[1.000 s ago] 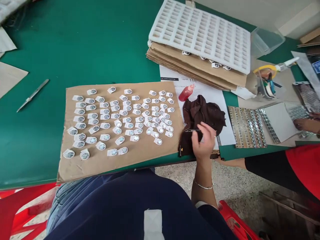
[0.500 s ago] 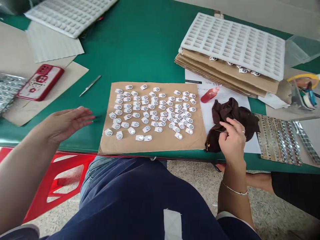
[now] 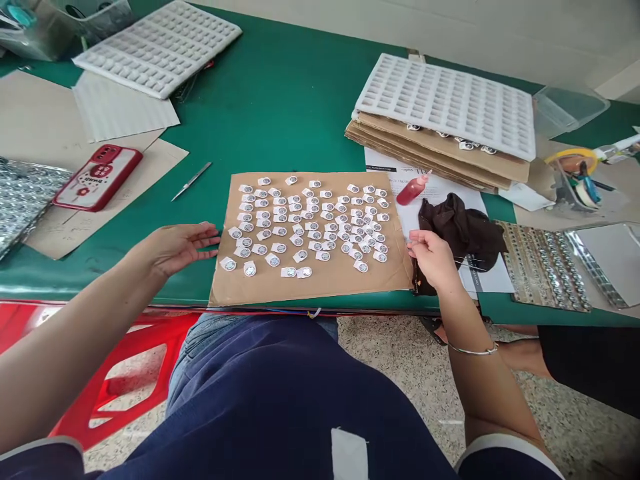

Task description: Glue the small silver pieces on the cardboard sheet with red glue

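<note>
A brown cardboard sheet [image 3: 320, 283] lies on the green table [image 3: 280, 100] in front of me, covered with several rows of small round silver pieces on white tabs [image 3: 310, 227]. My left hand [image 3: 173, 248] is open, palm up, with its fingertips at the sheet's left edge. My right hand [image 3: 433, 259] sits at the sheet's right edge, its fingers pinched on a thin metal tool [image 3: 473, 261] that lies across a crumpled brown cloth [image 3: 465, 230]. A small red bottle [image 3: 413, 190] lies on white paper just behind the cloth.
A white moulded tray [image 3: 450, 103] tops a cardboard stack [image 3: 435, 150] at back right; another tray [image 3: 160, 47] is back left. A red phone [image 3: 97, 177] and metal blade [image 3: 191, 181] lie left. Silver strips [image 3: 545, 267] and a tape dispenser [image 3: 575, 170] lie right. Another person's leg [image 3: 590, 360] is nearby.
My left arm came into view and reached to the sheet's left edge. My right hand moved off the brown cloth toward the sheet's right edge. The view swung left.
</note>
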`<state>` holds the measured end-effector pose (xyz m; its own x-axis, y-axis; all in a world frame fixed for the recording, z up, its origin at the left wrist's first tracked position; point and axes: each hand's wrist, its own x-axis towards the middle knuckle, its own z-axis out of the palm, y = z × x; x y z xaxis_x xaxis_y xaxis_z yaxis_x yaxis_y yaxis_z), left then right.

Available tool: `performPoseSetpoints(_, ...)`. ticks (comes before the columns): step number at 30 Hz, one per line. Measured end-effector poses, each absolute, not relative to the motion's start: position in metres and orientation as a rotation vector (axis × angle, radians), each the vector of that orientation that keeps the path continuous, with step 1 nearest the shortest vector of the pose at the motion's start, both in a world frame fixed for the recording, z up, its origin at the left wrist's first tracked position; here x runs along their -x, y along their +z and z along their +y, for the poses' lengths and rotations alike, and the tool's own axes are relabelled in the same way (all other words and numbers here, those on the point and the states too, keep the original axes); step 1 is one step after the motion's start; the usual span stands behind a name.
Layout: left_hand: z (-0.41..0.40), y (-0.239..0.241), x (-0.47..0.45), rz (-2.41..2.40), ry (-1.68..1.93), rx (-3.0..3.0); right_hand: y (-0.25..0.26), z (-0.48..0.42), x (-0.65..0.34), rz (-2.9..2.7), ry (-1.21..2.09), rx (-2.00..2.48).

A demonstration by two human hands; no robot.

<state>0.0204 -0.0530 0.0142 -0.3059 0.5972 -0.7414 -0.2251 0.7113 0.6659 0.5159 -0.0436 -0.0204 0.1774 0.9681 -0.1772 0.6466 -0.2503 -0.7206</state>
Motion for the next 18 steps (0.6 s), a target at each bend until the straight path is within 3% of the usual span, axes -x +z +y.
performPoseSetpoints(7,-0.056,0.012,-0.023,1.616,0.794,-0.352,-0.013,-0.032,-0.507,-1.392,1.002,2.033)
performPoseSetpoints(18,-0.058,-0.001,-0.023,1.523,0.854,-0.317,-0.023,-0.029,-0.501,-1.461,0.869,2.137)
